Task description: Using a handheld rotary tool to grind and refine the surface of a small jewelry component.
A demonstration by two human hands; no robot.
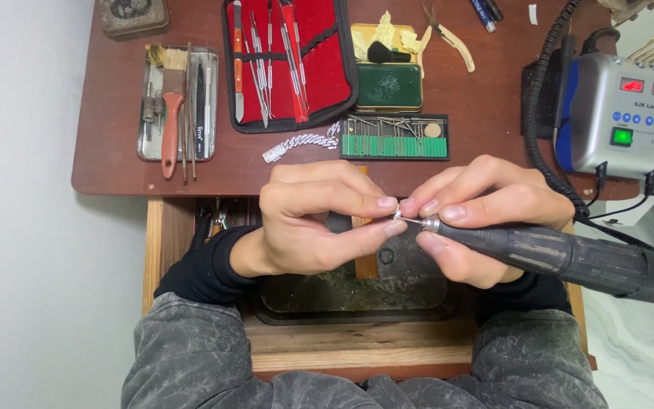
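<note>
My left hand pinches a tiny silvery piece between thumb and forefinger, over a wooden bench peg. My right hand grips a dark rotary handpiece like a pen. Its thin bit touches the small piece at my left fingertips. The handpiece body runs off to the right, and a black coiled cable climbs past the grey control box.
On the brown desk lie a metal tray with a brush and tools, a red tool case, a green rack of burs, a green tin and a silver chain piece. A dark catch tray sits below my hands.
</note>
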